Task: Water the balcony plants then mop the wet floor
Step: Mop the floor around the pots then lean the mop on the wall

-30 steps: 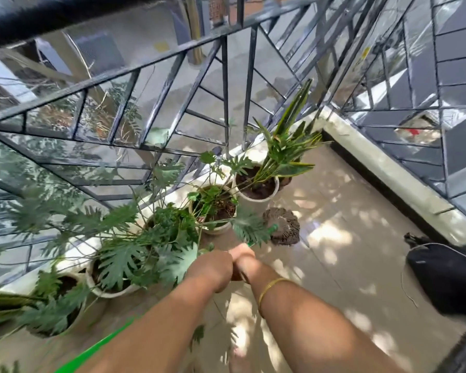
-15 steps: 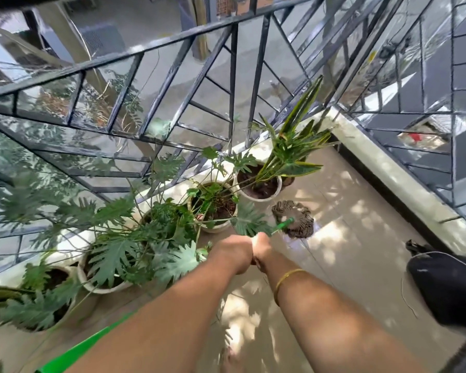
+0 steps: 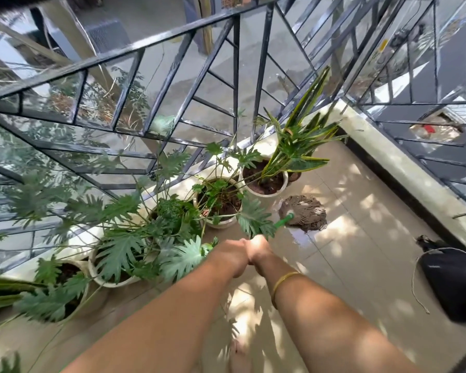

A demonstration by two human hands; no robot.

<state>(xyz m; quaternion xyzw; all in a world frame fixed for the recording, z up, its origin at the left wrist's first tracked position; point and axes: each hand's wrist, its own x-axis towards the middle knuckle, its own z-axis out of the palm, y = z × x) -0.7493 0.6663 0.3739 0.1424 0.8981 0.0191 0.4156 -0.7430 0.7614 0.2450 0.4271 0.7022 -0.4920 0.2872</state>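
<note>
A string mop head [image 3: 304, 212] lies on the beige tiled floor [image 3: 361, 265] beside the pot of a striped snake plant [image 3: 296, 146]. Its green handle [image 3: 283, 219] runs back toward me. My left hand [image 3: 230, 255] and my right hand [image 3: 258, 250], with a gold bangle on the wrist, are side by side and both closed around the handle. A wet shiny patch [image 3: 303, 235] shows on the tiles just in front of the mop. Several white pots with leafy plants [image 3: 218, 203] line the railing on the left.
A black metal railing with glass [image 3: 172, 76] bounds the balcony on the left and far side, above a pale raised kerb [image 3: 404, 168]. A black bag with a cord [image 3: 455, 278] lies on the floor at the right. My bare foot [image 3: 238, 356] shows at the bottom.
Both hands have pushed the mop forward and to the right; the mop head has slid away from the pots toward the corner, leaving a wet streak behind it.
</note>
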